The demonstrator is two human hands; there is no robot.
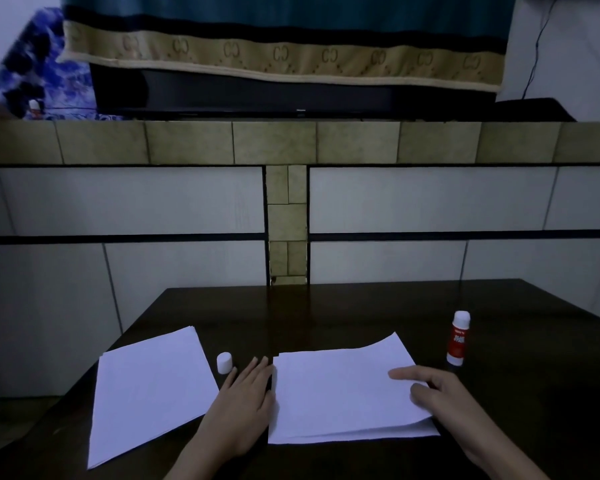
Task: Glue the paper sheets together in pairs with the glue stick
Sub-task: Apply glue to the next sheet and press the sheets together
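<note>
Two lots of white paper lie on the dark table (326, 306). A stack of sheets (146, 393) sits at the left. A pair of sheets (340, 393) lies in the middle, its far right corner curling up. My left hand (243, 403) rests flat with straight fingers against the left edge of that pair. My right hand (437, 396) presses its extended fingers on the pair's right side. A red and white glue stick (459, 337) stands upright to the right of the pair. Its white cap (224, 362) stands between the two lots of paper.
A tiled wall with black bands (291, 233) rises right behind the table's far edge. Above it hang a patterned cloth (281, 53) and a dark screen (274, 95). The table's left edge runs diagonally near the left stack.
</note>
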